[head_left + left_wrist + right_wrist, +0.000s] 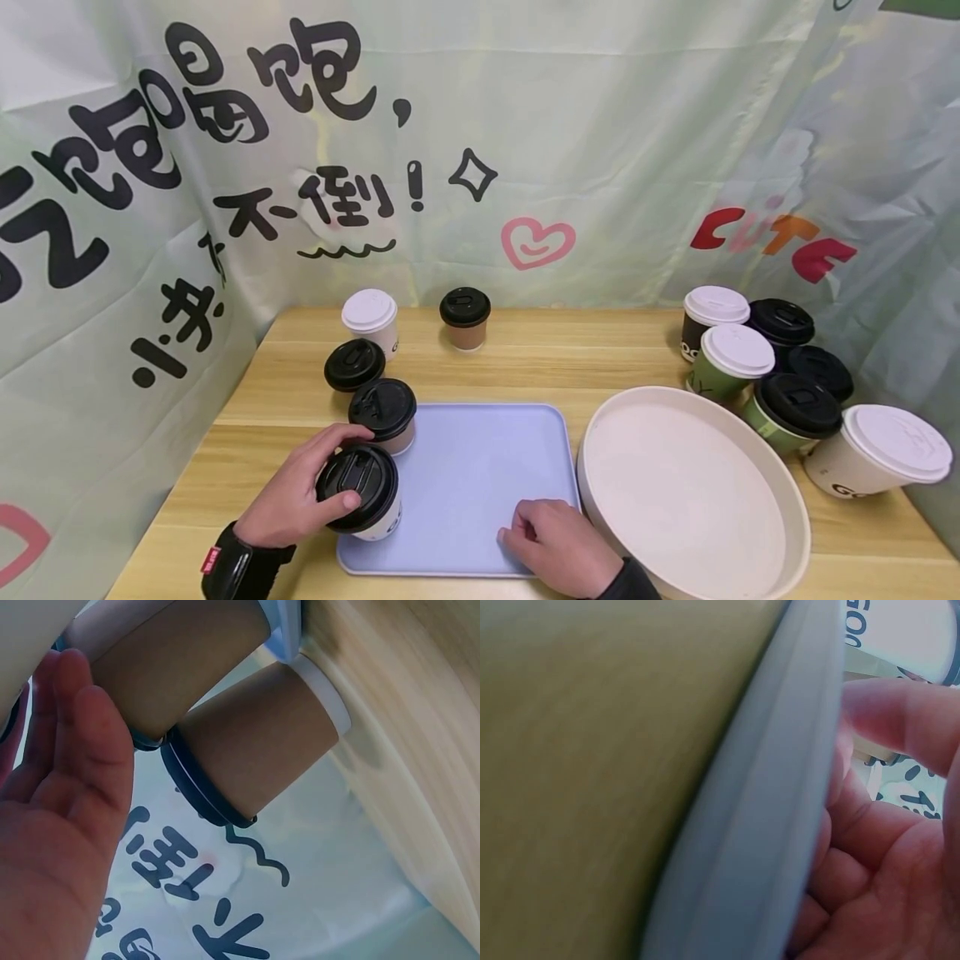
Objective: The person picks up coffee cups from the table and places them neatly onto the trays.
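Observation:
At the left edge of the lavender tray (480,483), my left hand (300,492) grips a white paper coffee cup (375,521) with a black lid. The thumb lies across the lid while the other fingers reach round the far side. Just beyond those fingertips is a brown cup with a black lid (384,410), on the tray's back left corner. The left wrist view shows brown cups (259,742) close to the fingers. My right hand (562,546) rests loosely curled over the tray's front right part, holding nothing.
A large cream round tray (690,500) stands right of the lavender one. Several lidded cups cluster at the back right, including a big white cup (870,454). Behind the lavender tray are a black-lidded cup (354,365), a white cup (371,321) and a small brown cup (466,321).

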Demonstrator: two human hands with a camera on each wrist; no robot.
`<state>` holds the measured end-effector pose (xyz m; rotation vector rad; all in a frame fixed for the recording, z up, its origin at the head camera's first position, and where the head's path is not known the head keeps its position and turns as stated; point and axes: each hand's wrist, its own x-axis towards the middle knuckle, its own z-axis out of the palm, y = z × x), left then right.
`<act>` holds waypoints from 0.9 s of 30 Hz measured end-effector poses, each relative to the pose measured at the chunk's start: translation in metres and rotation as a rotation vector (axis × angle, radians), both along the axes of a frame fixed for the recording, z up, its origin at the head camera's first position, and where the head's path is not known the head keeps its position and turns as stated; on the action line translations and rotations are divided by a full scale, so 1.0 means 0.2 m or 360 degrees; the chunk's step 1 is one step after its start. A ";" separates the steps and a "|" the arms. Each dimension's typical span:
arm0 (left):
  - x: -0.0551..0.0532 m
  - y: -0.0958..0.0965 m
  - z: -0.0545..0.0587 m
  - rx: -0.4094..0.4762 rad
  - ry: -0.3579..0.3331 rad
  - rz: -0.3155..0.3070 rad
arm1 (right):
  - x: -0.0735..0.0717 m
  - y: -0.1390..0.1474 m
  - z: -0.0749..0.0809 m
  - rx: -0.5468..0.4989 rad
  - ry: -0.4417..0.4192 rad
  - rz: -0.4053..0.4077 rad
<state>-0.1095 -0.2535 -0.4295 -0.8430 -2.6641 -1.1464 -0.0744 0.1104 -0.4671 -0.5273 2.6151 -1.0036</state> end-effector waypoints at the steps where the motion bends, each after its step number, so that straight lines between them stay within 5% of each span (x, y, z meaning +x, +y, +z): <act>1: 0.00 0.00 0.00 0.0004 0.0004 0.0004 | 0.00 0.00 0.00 -0.0002 0.0001 0.0002; 20: -0.01 0.00 -0.01 -0.0053 0.0054 0.0090 | 0.00 0.00 -0.01 -0.0019 0.0034 0.0012; 27: 0.00 0.02 0.01 -0.0049 0.0090 0.0045 | 0.00 0.00 0.00 -0.0014 0.0012 0.0005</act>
